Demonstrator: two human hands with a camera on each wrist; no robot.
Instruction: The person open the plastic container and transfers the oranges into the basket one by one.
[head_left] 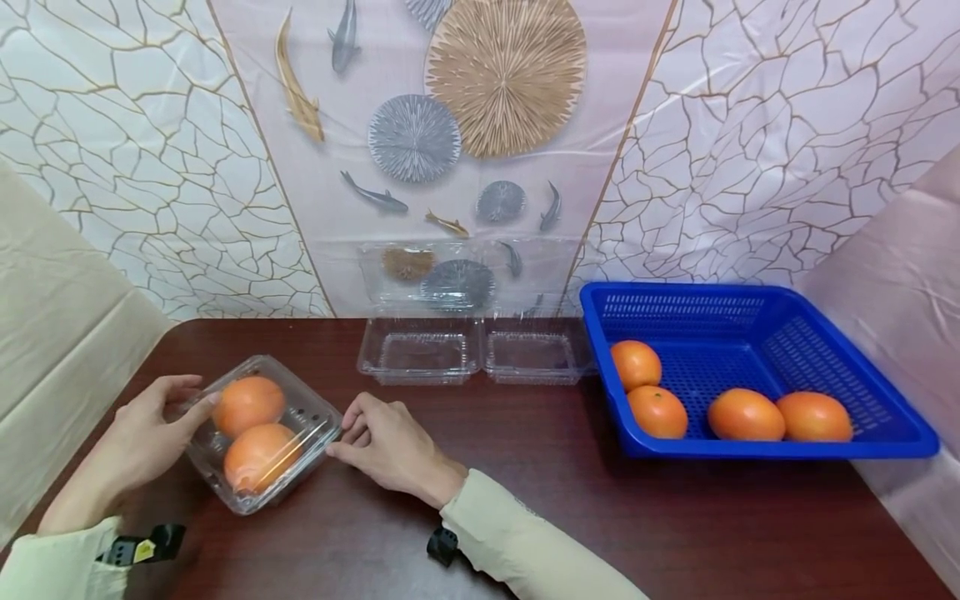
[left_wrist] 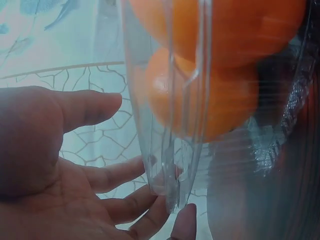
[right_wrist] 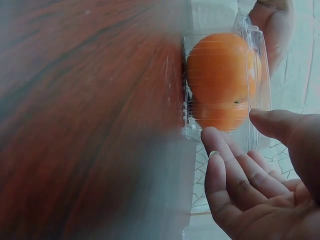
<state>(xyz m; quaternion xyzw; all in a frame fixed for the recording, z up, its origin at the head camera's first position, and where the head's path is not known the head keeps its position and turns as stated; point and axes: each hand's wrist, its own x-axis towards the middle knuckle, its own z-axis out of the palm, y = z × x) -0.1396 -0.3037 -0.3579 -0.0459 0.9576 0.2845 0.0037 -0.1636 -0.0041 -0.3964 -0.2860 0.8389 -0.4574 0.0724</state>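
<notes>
A clear plastic clamshell container [head_left: 318, 400] with two oranges [head_left: 262, 458] inside stands on the left of the table, its lid down over the fruit. My left hand [head_left: 153, 429] is at its left corner. Its thumb reaches over the lid, with a small gap in the left wrist view, while its loosely bent fingers [left_wrist: 135, 205] touch the side. At the right corner, my right hand [head_left: 393, 450] pinches the container's edge, thumb [right_wrist: 272, 122] by the lid rim and index finger against the side wall. Whether the lid is latched cannot be seen.
Two more clear containers [head_left: 420, 371] stand with lids raised at the back of the table [head_left: 480, 517]. To the right sits a blue plastic basket [head_left: 750, 450] holding several oranges [head_left: 746, 414]. A patterned cloth [head_left: 465, 200] hangs behind the table.
</notes>
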